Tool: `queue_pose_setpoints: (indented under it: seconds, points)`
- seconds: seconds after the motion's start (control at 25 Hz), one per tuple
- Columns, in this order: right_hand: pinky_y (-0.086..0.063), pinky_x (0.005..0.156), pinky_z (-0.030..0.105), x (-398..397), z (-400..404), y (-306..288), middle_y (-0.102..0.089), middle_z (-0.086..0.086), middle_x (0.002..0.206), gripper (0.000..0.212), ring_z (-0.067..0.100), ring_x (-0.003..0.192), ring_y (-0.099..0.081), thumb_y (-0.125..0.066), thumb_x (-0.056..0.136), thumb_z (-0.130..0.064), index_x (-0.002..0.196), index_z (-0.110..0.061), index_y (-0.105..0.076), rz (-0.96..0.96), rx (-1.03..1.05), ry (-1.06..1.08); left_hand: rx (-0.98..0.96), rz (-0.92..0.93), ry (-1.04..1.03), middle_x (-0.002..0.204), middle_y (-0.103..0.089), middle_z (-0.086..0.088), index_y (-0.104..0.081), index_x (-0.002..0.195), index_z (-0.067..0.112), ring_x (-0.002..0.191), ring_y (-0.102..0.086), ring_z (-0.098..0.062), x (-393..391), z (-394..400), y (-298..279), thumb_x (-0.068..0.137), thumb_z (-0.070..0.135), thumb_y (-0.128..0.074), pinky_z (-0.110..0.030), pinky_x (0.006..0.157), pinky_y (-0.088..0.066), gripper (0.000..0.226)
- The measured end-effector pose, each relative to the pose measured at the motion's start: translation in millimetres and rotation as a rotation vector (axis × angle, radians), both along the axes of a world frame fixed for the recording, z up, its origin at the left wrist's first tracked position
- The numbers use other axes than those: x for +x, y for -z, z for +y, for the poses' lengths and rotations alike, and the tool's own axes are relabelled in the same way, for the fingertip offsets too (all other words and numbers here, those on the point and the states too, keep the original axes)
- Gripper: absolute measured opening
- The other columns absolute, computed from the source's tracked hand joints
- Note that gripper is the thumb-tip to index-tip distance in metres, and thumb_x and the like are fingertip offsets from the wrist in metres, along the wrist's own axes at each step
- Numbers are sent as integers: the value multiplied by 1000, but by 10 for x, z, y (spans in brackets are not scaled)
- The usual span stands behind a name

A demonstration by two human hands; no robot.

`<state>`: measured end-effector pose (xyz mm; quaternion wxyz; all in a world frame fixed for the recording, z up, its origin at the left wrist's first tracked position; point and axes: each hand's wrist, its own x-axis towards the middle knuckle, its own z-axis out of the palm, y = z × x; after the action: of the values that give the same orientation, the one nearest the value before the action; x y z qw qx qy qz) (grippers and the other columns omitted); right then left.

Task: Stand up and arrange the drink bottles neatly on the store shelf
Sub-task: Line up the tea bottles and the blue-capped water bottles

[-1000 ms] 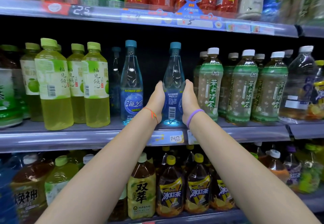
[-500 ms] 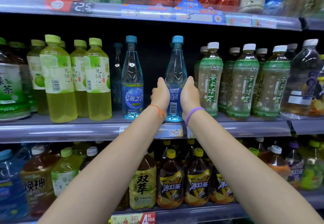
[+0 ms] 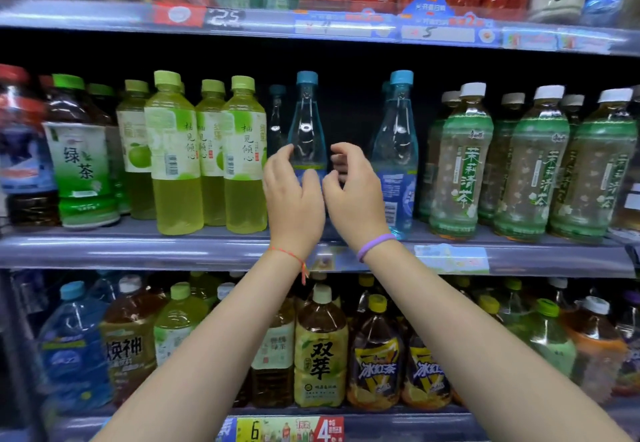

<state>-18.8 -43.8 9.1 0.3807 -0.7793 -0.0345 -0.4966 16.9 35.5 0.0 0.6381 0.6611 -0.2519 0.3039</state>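
Observation:
Two clear blue-capped water bottles stand upright on the middle shelf [image 3: 138, 249]. My left hand [image 3: 294, 199] and my right hand [image 3: 355, 195] are cupped in front of the left blue bottle [image 3: 306, 123], one on each side of its lower body. The left fingertips reach its left edge; the curled right fingers sit just off its right side with a dark gap between. Neither hand closes around it. The right blue bottle [image 3: 394, 143] stands free beside my right hand, barcode facing out. A third blue bottle [image 3: 277, 116] stands behind.
Yellow-green tea bottles [image 3: 242, 154] stand close on the left, white-capped jasmine tea bottles [image 3: 457, 164] on the right. Red and green cans fill the top shelf [image 3: 311, 22]. Large tea and water bottles crowd the lower shelf [image 3: 320, 355].
Both hands let go of the right blue bottle and moved left to the left blue bottle, fingers now spread. The view shifted left too.

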Motion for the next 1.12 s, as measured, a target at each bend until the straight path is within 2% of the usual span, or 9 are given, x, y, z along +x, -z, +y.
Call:
queue_pose_setpoints:
  seconds: [0.08, 0.16, 0.32, 0.44, 0.56, 0.68, 0.76, 1.0, 1.12]
  points:
    - [-46, 99, 36, 77, 102, -23, -52, 8, 133, 60, 21, 117, -54, -61, 93, -25, 145, -11, -34, 260, 96, -34, -47, 313, 154, 153, -35, -5, -29, 151, 13, 139, -34, -19, 80, 37, -69, 100, 29, -38, -33, 114, -27, 54]
    - [-44, 91, 32, 114, 152, -46, -50, 11, 136, 80, 23, 112, -53, -68, 89, -32, 149, -8, -23, 444, 109, -26, -31, 463, 206, 154, -35, -7, -25, 153, 13, 140, -35, -23, 258, 38, -136, 99, 42, -34, -39, 116, -27, 62]
    - [-44, 75, 30, 109, 168, -81, -58, 4, 111, 59, 21, 90, -55, -72, 85, -35, 127, -9, -40, 436, 91, 59, -88, 599, 285, 141, -52, -11, -40, 144, 11, 126, -53, -28, 577, -26, -232, 83, 59, -34, -44, 109, -39, 78]
    - [-49, 77, 35, 107, 129, -64, -58, 5, 107, 52, 25, 91, -59, -71, 84, -41, 108, -14, -33, 419, 81, 131, -88, 650, 267, 144, -48, -13, -41, 144, 6, 129, -49, -30, 789, -105, -248, 95, 36, -37, -42, 112, -36, 57]
    - [-51, 80, 39, 120, 98, -71, -57, 9, 111, 52, 29, 96, -59, -68, 85, -39, 106, -14, -27, 455, 43, 166, -52, 666, 206, 144, -47, -20, -36, 145, 1, 130, -49, -34, 908, -169, -252, 93, 13, -44, -36, 105, -42, 54]
    - [-50, 83, 41, 177, 76, -95, -55, 14, 118, 49, 34, 103, -58, -65, 87, -37, 107, -12, -28, 492, 48, 178, 42, 670, 154, 138, -54, -20, -49, 135, -4, 128, -52, -33, 906, -184, -330, 98, 3, -45, -31, 97, -43, 38]
    - [-49, 88, 44, 210, 74, -92, -52, 17, 122, 46, 36, 107, -55, -63, 89, -34, 111, -7, -31, 507, 64, 191, 247, 587, 0, 138, -54, -20, -51, 132, -4, 130, -50, -32, 858, -195, -351, 100, 0, -43, -31, 102, -38, 34]
    - [-45, 95, 44, 251, 58, -50, -41, 22, 134, 54, 39, 117, -50, -57, 97, -32, 129, 0, -27, 518, 38, 239, 385, 526, -18, 144, -48, -19, -48, 135, -3, 132, -46, -29, 1084, -276, -368, 104, 5, -32, -27, 104, -36, 36]
    - [-43, 94, 42, 240, 41, -34, -40, 23, 136, 54, 40, 120, -49, -57, 98, -31, 130, 0, -26, 506, 44, 231, 266, 655, 112, 147, -44, -20, -39, 142, -5, 134, -46, -29, 1126, -341, -427, 103, 6, -39, -18, 74, -46, 40]
